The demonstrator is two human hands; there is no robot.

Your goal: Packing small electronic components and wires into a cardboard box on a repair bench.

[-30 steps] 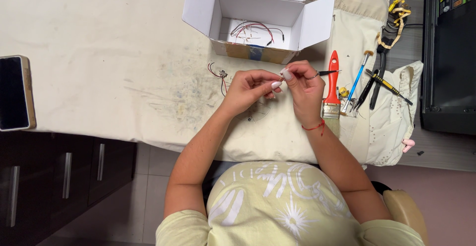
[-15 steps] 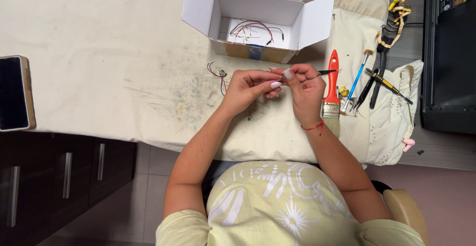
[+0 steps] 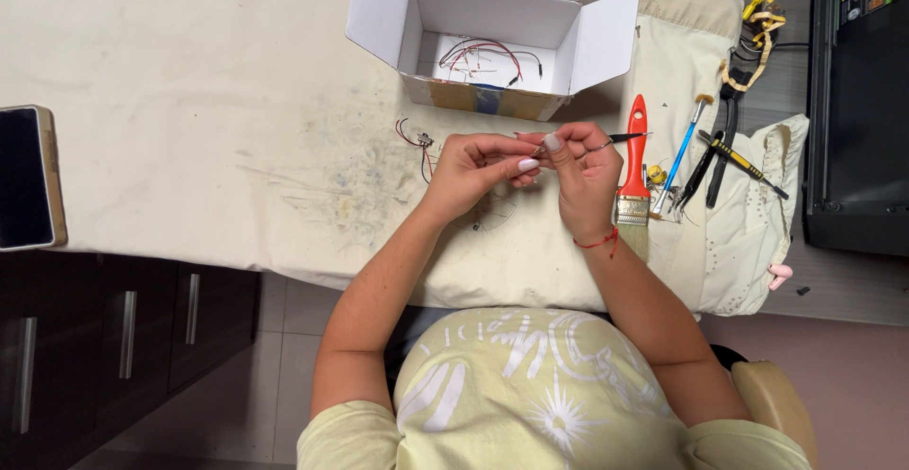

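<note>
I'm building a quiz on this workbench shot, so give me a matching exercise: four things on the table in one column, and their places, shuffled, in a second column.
Things:
1. white open cardboard box
2. red-handled flat paintbrush
3. dark-screened phone
4. small red and black wire piece

Places:
A. at the table's far left edge
B. on the cloth just left of the left hand
C. just right of the right hand
D. at the table's far side, beyond both hands, with thin wires inside

Pairs: 1-D, 2-C, 3-A, 4-B
</note>
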